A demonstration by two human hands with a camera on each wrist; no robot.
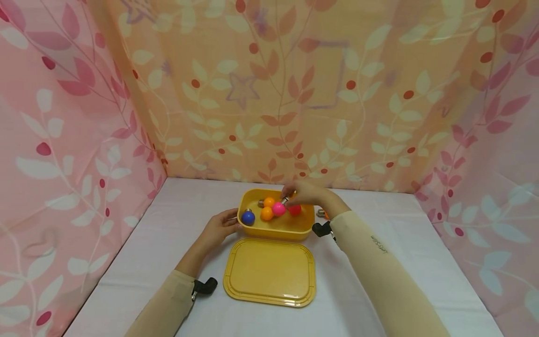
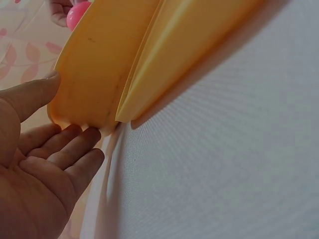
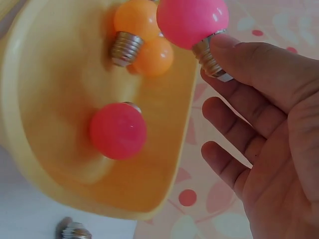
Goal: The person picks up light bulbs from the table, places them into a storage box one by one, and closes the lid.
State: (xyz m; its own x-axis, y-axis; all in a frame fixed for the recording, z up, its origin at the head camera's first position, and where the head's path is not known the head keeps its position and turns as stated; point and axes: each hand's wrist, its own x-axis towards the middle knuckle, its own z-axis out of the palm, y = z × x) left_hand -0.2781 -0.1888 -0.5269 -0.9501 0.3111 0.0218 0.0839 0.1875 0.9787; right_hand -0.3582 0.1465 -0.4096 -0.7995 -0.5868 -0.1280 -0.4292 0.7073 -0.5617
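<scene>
My right hand (image 1: 310, 193) pinches a pink light bulb (image 3: 192, 20) by its metal screw base, thumb on one side, fingers on the other. The bulb hangs above the inside of a yellow plastic box (image 1: 275, 233). In the box lie a blue bulb (image 1: 248, 218) at the left, two orange bulbs (image 1: 267, 214) near the middle and a red bulb (image 3: 118, 131) at the right. At the box's left end, my left hand (image 2: 45, 174) has its fingers extended against the outer wall, thumb near the rim.
A yellow lid (image 1: 269, 271) lies flat in front of the box. Just right of the box, partly behind my right wrist, another bulb (image 1: 322, 213) with some orange showing rests on the white tablecloth (image 1: 139, 262). Patterned curtains (image 1: 269, 93) surround the table's back and sides.
</scene>
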